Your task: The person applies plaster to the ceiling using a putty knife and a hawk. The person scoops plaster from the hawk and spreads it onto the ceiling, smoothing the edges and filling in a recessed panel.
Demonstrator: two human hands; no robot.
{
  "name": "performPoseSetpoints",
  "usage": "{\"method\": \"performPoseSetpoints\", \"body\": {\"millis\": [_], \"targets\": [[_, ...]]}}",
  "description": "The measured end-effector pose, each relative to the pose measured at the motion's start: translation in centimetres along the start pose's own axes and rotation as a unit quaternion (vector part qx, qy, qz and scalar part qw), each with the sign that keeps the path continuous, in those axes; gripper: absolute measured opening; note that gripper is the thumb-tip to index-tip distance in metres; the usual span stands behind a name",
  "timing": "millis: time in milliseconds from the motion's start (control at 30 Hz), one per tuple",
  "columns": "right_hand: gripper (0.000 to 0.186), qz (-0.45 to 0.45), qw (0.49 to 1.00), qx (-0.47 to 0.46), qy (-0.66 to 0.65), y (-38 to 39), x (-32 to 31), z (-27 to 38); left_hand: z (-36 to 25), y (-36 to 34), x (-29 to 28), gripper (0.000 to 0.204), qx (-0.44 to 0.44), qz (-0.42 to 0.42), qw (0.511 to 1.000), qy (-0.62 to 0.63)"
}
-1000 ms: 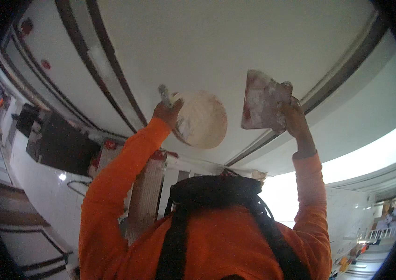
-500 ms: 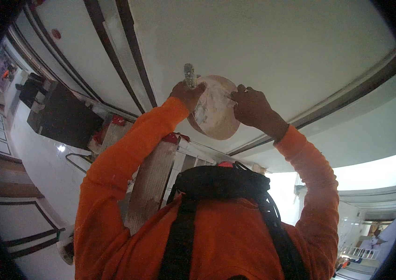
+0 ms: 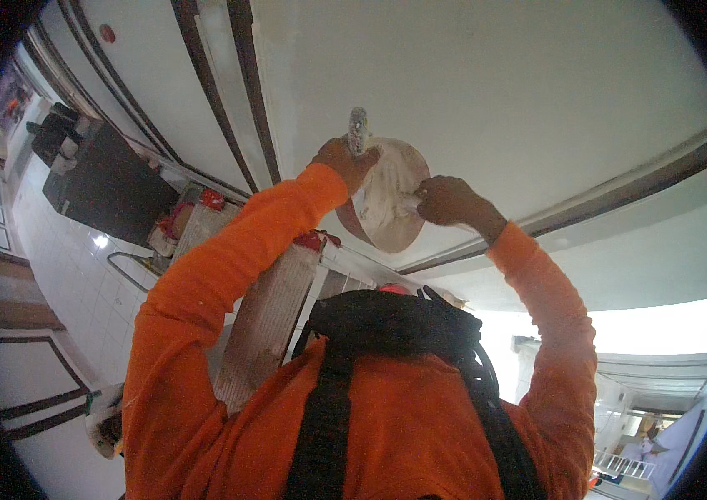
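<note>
Head view, and from where I stand the left hand's fingers come first; the left hand (image 3: pixel 345 164) is curled at the upper left edge of a round tub (image 3: pixel 418 164), its thumb side against the rim, with a mottled grey handle (image 3: pixel 358 125) standing up out of the same grip; the right hand (image 3: pixel 453 202) is closed down at the tub's right side, fingers bunched about a small pale piece (image 3: pixel 409 205) that meets the paste (image 3: pixel 381 190); what that piece is, and how firmly it is pinched, I cannot tell. The tub sits between both hands, well out in front of the chest, its open face showing; I'd judge it stiff-walled and fairly light in itself, made heavier by what lies in it; the paste looks soft and smeary, so a wet rim could turn slippery; a thumb over the lip with fingers beneath the wall seems the surest hold, right where the left hand is. Outward from the tub, orange sleeves (image 3: pixel 228 258) run back toward the body; below it hang a black pack and straps (image 3: pixel 387 323); lower left of it leans a ribbed board (image 3: pixel 270 321), red at its top; farther left of it stands a dark box (image 3: pixel 112 179); beyond it spreads a broad pale panel (image 3: pixel 495 92).
</note>
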State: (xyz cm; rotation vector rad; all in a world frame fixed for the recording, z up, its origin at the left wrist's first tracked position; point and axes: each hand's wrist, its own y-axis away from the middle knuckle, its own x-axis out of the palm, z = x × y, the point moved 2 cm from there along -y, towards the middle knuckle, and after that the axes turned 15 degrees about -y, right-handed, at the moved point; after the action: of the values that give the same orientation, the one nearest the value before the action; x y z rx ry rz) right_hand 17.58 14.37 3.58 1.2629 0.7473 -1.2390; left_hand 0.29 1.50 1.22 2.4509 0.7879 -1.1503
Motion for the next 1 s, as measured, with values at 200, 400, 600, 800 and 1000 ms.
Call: {"method": "performPoseSetpoints", "body": {"millis": [200,400,600,800,1000], "targets": [[0.028,0.119,0.987,0.075,-0.083,-0.5,-3.1,1.8,0.6,-0.2,0.3,0.048,0.014,-0.012,0.998,0.063],[0.032,0.109,0.992,-0.004,-0.063,-0.5,-3.1,4.0,0.5,-0.3,0.2,0.046,0.001,-0.013,0.998,0.061],[0.029,0.082,0.995,0.03,-0.038,0.1,-4.8,4.9,0.0,0.1,-0.2,0.045,0.037,-0.023,0.992,0.12],[0.028,0.137,0.99,0.022,0.009,-0.3,-2.8,5.2,1.7,-1.2,1.2,0.044,-0.006,-0.034,0.997,0.065],[0.029,0.173,0.984,0.034,-0.003,0.3,-3.2,5.1,0.3,-0.2,0.2,0.052,0.027,-0.063,0.996,0.065]]}}
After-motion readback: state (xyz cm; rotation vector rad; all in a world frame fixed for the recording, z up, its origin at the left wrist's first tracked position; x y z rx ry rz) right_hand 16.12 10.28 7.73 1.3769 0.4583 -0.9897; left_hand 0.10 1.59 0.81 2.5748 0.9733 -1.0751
